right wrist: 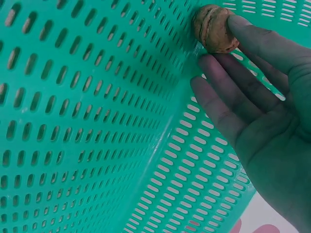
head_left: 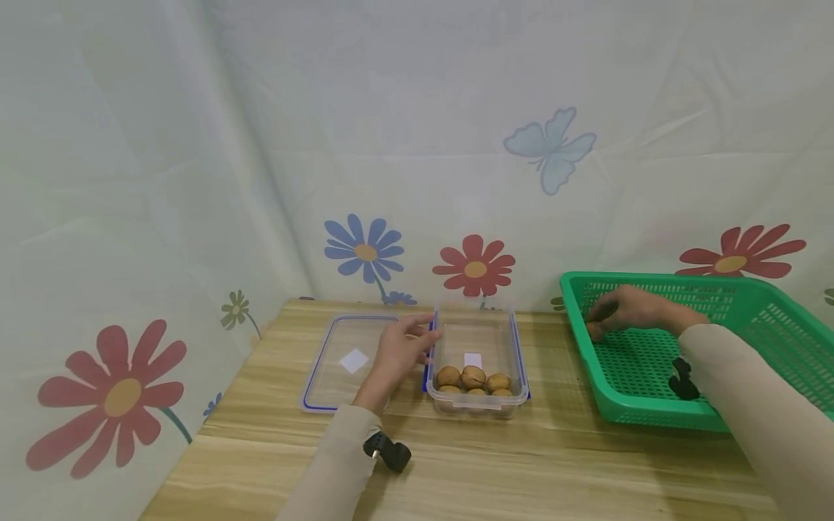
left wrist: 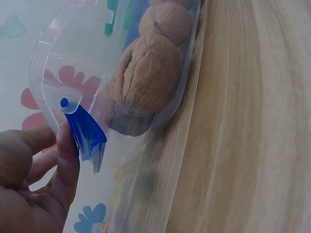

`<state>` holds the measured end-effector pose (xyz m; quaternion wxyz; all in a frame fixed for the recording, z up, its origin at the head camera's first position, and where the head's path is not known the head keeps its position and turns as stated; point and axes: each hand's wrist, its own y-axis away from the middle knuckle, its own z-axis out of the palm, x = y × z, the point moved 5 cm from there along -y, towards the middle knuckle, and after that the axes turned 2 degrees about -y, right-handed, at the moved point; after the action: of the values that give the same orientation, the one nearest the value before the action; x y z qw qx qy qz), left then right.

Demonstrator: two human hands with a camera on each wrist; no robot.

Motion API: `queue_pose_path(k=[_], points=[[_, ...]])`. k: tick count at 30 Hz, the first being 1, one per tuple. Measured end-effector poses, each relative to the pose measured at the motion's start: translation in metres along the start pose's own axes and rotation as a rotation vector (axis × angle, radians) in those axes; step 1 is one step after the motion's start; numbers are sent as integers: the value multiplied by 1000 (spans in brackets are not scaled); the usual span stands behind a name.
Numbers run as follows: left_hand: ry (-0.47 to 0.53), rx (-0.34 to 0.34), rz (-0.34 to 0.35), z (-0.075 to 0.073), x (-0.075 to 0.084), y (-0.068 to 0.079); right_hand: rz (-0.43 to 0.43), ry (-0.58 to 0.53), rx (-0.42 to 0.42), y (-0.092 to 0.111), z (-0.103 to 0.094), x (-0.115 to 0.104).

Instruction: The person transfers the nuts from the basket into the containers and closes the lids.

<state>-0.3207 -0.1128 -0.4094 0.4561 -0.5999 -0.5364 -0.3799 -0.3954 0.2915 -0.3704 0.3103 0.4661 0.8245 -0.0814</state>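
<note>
In the head view, my left hand [head_left: 400,352] is at the left side of a clear plastic box [head_left: 520,362]. Its fingertips touch the wall by a blue side latch [left wrist: 86,128], fingers loosely bent. Several walnuts [head_left: 473,377] lie inside at the box's near end; the left wrist view shows them through the wall. My right hand [head_left: 630,310] reaches into a green plastic basket [head_left: 589,362] on the right. Between thumb and fingers it pinches a walnut [right wrist: 213,28], close to the basket's left wall.
A clear lid [head_left: 326,383] with a blue seal and a white label lies left of the box, partly behind my left forearm. Everything stands on a wood-grain table [head_left: 469,470]. A flower-printed cloth [head_left: 417,145] hangs behind it and to the left.
</note>
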Motion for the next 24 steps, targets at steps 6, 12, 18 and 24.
queue_pose_path(k=[6,12,18,24], points=[[-5,-6,-4,0,0,0,1,3,0,0,0,-1],[-6,-2,-10,0,0,0,-4,6,0,3,-2,-2],[-6,-7,-3,0,-1,1,-2,48,88,10,-10,-9],[-5,-15,3,-1,1,2,-23,0,138,17,-19,-24]])
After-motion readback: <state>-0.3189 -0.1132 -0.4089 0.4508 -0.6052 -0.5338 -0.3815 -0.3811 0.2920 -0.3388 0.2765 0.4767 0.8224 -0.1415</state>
